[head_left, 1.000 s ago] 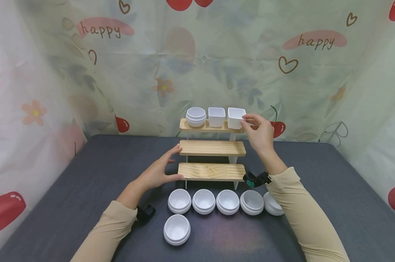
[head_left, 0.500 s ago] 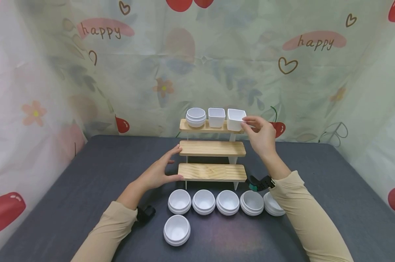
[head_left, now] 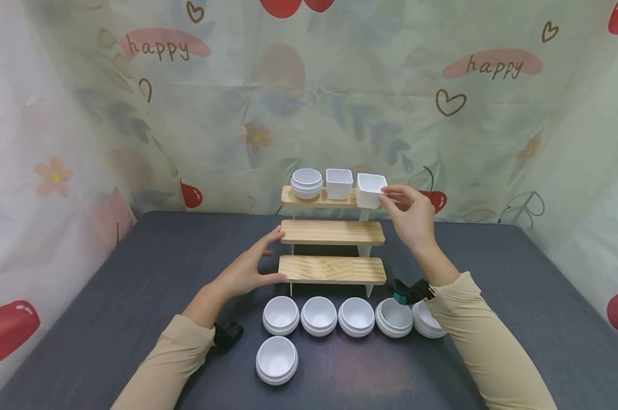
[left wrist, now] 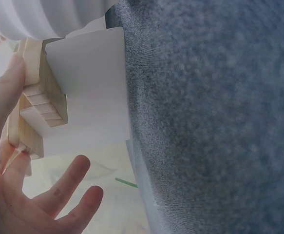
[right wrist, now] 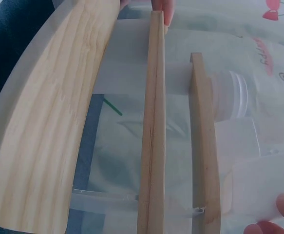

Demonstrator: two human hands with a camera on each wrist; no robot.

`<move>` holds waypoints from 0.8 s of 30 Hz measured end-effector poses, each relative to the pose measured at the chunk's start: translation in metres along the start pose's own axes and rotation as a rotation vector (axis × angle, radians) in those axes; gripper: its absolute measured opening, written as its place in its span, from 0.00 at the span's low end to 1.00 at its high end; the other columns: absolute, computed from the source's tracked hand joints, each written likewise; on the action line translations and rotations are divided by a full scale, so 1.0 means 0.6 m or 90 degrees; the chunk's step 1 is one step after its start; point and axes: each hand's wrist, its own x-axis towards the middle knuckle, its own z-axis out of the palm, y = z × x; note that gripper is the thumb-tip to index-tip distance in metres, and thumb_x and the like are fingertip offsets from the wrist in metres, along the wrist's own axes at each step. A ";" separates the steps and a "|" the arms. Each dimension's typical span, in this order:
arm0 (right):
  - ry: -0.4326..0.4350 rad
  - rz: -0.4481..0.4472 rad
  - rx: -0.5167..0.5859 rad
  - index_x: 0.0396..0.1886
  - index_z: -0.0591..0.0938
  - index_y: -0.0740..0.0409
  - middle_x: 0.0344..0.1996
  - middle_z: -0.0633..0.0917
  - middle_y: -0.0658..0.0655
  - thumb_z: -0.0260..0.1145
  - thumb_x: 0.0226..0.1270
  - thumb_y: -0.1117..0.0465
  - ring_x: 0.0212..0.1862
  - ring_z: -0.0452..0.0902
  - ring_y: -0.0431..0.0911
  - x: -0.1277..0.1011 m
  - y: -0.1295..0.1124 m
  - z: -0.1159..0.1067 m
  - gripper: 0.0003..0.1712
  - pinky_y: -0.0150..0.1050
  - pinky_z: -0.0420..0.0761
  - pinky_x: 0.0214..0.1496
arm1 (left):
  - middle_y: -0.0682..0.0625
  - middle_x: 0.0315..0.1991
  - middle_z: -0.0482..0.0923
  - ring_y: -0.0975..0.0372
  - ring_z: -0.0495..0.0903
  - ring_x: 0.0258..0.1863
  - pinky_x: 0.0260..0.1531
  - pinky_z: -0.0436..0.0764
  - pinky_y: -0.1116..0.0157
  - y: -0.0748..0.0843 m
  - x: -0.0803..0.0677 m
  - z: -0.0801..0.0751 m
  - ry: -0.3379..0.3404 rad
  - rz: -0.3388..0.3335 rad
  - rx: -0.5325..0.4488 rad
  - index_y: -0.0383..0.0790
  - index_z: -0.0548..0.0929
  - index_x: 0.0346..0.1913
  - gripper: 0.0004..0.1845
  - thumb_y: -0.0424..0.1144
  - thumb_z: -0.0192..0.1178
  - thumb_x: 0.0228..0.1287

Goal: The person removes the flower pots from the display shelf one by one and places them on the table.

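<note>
A three-tier stand with wooden shelves (head_left: 332,232) stands on the table. On its top shelf are a round white bowl (head_left: 306,185) and a square white cup (head_left: 338,185). At the right end of that shelf, my right hand (head_left: 412,217) pinches a second square white cup (head_left: 369,198) between thumb and fingers; it tilts slightly. My left hand (head_left: 243,272) rests against the stand's left side, thumb on the bottom shelf (left wrist: 43,90) and fingertips at the middle shelf's end. Its other fingers (left wrist: 66,187) stretch out without touching the stand.
Several round white bowls (head_left: 319,316) stand in a row before the stand, the rightmost partly behind the right sleeve. One more bowl (head_left: 277,360) sits nearer. A patterned curtain (head_left: 319,102) hangs behind the dark tablecloth (head_left: 185,250).
My right hand and the square cup it pinches have shifted slightly right and toward me. The left hand, the stand and the other bowls have not moved.
</note>
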 end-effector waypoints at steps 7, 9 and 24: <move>0.004 -0.012 0.003 0.44 0.83 0.61 0.44 0.86 0.63 0.66 0.61 0.59 0.45 0.83 0.54 -0.007 0.000 -0.004 0.14 0.13 0.70 0.33 | 0.47 0.76 0.42 0.43 0.69 0.63 0.63 0.70 0.47 0.000 0.000 0.000 -0.002 -0.001 -0.003 0.49 0.52 0.72 0.49 0.42 0.70 0.51; 0.004 -0.017 0.004 0.44 0.83 0.60 0.44 0.86 0.63 0.66 0.61 0.59 0.43 0.83 0.55 -0.009 0.000 -0.004 0.13 0.12 0.70 0.32 | 0.48 0.76 0.42 0.43 0.69 0.63 0.63 0.70 0.47 0.001 0.000 0.000 -0.002 -0.003 -0.004 0.49 0.52 0.72 0.49 0.42 0.70 0.51; -0.020 -0.036 0.021 0.43 0.83 0.62 0.42 0.86 0.64 0.66 0.61 0.61 0.44 0.83 0.53 -0.025 -0.001 -0.009 0.12 0.12 0.72 0.34 | 0.44 0.75 0.44 0.43 0.70 0.62 0.62 0.71 0.47 0.004 -0.001 0.000 0.004 0.009 -0.001 0.47 0.52 0.72 0.49 0.43 0.70 0.51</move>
